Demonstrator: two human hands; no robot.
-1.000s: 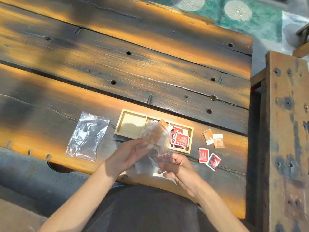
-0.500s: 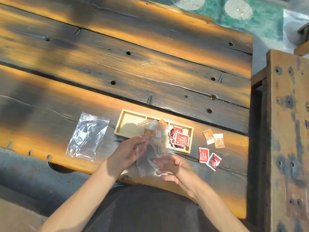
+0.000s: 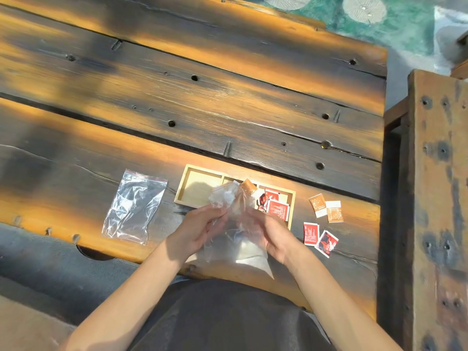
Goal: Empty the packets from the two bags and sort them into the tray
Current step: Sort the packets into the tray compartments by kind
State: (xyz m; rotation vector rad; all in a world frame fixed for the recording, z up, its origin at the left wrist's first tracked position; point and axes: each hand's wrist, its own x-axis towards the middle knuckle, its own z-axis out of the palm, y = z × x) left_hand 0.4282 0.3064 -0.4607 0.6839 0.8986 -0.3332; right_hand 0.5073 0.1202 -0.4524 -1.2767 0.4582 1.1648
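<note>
Both hands pinched the clear zip bag [image 3: 235, 224] above the wooden tray's [image 3: 200, 186] near edge, left hand [image 3: 196, 230] and right hand [image 3: 272, 233] on opposite sides, and a wider mouth would have helped; red packets [image 3: 277, 207] filled the right compartment, the left sat bare, and the emptied bag [image 3: 134, 206] lay left.

Plank table [image 3: 228, 97], tray [image 3: 181, 191], empty bag [image 3: 134, 206], loose packets [image 3: 320, 219]
</note>
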